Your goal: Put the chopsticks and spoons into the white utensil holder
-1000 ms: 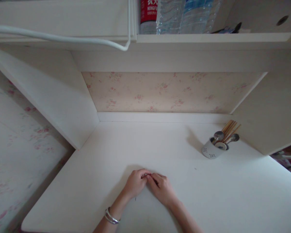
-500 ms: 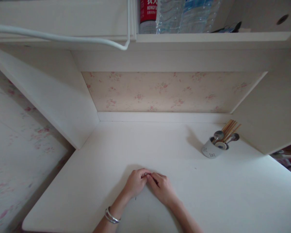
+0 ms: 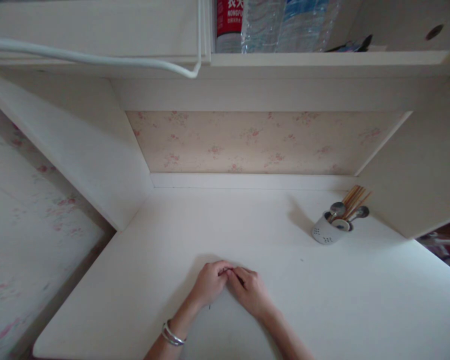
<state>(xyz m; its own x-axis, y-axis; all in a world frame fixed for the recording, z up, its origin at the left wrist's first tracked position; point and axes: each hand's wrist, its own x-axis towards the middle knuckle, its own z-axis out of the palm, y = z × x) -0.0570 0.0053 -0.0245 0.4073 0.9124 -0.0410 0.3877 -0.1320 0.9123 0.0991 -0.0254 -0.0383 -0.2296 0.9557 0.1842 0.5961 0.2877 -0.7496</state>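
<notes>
My left hand (image 3: 209, 283), with two silver bangles (image 3: 172, 334) at its wrist, rests on the white tabletop (image 3: 225, 220). Its fingers are curled inward and closed. Against it lies my right hand (image 3: 249, 289), also closed, so that the fingertips of both meet in the middle. Whether anything is held between the fingers is hidden. To the right, apart from both hands, stands a white perforated utensil holder (image 3: 321, 232) with wooden chopsticks (image 3: 353, 197) and several spoons (image 3: 338, 208) in it.
Overhead, a shelf (image 3: 322, 58) carries plastic-wrapped water bottles (image 3: 277, 25) and a red-labelled bottle (image 3: 229, 20). A white cable (image 3: 97, 59) hangs in front of the cabinet at upper left. Side panels bound the table left and right. A tiny dark speck (image 3: 302, 260) lies on the tabletop.
</notes>
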